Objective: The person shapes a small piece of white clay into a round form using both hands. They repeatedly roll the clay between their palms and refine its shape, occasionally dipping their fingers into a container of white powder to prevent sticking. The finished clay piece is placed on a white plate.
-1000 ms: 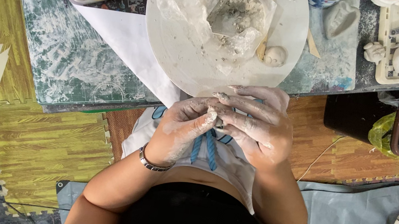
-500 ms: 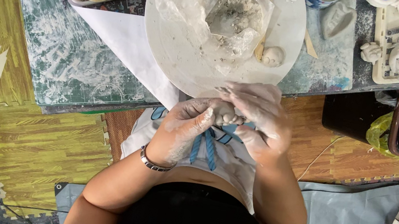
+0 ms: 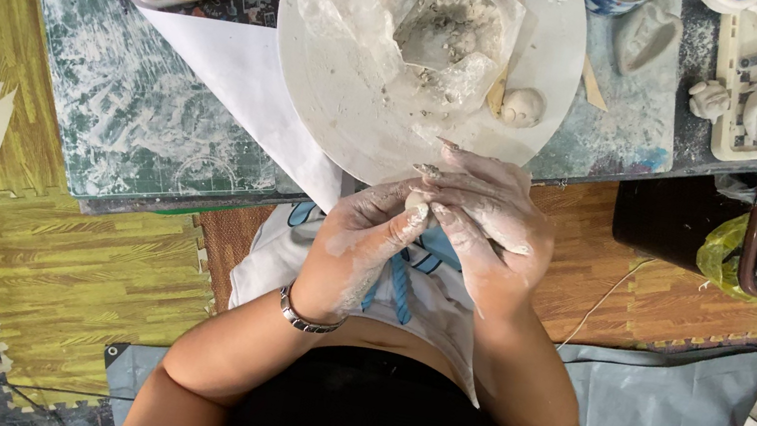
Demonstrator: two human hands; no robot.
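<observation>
Clay-dusted, my left hand [image 3: 363, 246] and right hand [image 3: 488, 225] press together around a small clay lump [image 3: 417, 203], round board [image 3: 318, 82] at twelve o'clock.

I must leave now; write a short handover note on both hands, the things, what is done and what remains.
Left hand: clay-smeared, fingertips pressed on a small clay lump.
Right hand: cupped over the same lump from the other side.
Things: both hands are in front of the table edge, just below the round white board. On the board lie a crumpled plastic sheet and a small clay ball.
Done: one ball sits on the board.
Left: the lump in the hands is not yet set down; its shape is mostly hidden.
</observation>
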